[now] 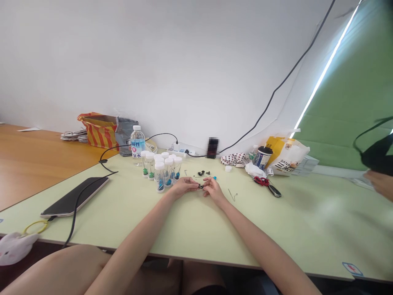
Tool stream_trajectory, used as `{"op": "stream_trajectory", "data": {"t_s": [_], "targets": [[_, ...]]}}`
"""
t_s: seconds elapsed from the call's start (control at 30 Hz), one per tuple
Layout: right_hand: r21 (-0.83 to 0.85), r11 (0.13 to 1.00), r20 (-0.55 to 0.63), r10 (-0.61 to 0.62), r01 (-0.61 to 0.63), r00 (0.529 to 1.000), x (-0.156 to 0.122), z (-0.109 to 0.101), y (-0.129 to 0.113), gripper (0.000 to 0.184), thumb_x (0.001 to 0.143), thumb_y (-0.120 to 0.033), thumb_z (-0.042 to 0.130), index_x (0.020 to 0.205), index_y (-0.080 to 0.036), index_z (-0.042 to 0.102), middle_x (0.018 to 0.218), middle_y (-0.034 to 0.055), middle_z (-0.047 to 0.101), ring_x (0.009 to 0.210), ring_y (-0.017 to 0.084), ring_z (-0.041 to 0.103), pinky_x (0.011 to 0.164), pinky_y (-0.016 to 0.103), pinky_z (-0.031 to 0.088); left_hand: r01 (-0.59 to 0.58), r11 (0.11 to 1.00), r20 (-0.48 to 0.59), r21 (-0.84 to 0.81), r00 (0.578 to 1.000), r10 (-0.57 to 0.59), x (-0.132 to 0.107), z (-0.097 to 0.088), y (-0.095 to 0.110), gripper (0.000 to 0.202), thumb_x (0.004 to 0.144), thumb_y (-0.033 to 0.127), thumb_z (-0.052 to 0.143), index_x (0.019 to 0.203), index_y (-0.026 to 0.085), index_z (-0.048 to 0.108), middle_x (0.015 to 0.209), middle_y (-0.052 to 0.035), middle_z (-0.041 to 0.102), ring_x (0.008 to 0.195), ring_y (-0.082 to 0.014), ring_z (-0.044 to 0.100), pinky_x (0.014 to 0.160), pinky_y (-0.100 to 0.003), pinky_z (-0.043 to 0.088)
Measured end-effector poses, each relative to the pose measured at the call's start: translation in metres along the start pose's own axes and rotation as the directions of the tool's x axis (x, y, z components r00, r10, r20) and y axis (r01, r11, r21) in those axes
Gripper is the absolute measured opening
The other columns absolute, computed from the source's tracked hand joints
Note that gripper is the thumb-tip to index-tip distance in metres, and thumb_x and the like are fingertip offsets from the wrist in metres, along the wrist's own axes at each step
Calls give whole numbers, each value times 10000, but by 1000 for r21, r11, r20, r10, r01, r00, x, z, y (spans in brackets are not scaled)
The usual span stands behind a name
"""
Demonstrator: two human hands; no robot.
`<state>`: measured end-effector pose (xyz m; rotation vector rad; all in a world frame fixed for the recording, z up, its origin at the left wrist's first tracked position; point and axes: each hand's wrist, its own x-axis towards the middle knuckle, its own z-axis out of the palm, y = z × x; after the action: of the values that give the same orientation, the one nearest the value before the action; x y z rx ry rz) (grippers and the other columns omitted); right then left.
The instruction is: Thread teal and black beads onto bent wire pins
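Close together over the pale green table [196, 225], my left hand [183, 186] and my right hand [214, 190] both pinch a small black part [201, 186]. Its exact kind is too small to make out. Just beyond my fingers lie several small black pieces [202, 173], and a small blue piece [215, 178] sits by my right knuckles. To the right of my right hand rests a thin bent metal rod [232, 195], like a hex key. Left of my left hand stand several clear tubes [159, 178] with white caps, holding blue or green bits.
A water bottle [136, 143] stands behind the tubes. At left lies a tablet or large phone [75, 196] with a black cable across it. Red-handled scissors [260, 181], a dark cup [263, 157] and a paper bag [287, 155] are at right. Part of another person [379, 180] shows at the right edge.
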<state>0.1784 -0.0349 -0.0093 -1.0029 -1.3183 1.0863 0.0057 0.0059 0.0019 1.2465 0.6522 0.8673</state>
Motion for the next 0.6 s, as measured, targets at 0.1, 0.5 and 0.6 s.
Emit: {"op": "stream_trajectory", "data": {"t_s": [0.1,0.5,0.6], "targets": [[-9,1000,23,-3,3,1000,0,-1,1,302,604,-213,524,900,-208,464,677,-35,502,571,107,539,455,214,452,6,1000,5,3,1000,-6,-1,1,1,246,534,213,767,674,114,590,737,-64,681,730,-160,636,805,-346,474],[-6,1000,23,6,-6,1000,0,0,-2,315,588,-191,522,897,-210,468,696,-28,519,592,111,544,459,212,452,-2,1000,4,-7,1000,2,-1,1,1,257,532,237,769,669,109,593,721,-70,676,715,-160,636,824,-359,461],[-25,1000,50,8,-7,999,-2,0,-3,294,614,-190,486,906,-205,456,624,-47,517,504,95,520,460,218,442,6,1000,6,6,1000,-6,-1,2,2,262,530,238,769,671,111,590,712,-66,675,707,-161,637,815,-365,465]]}}
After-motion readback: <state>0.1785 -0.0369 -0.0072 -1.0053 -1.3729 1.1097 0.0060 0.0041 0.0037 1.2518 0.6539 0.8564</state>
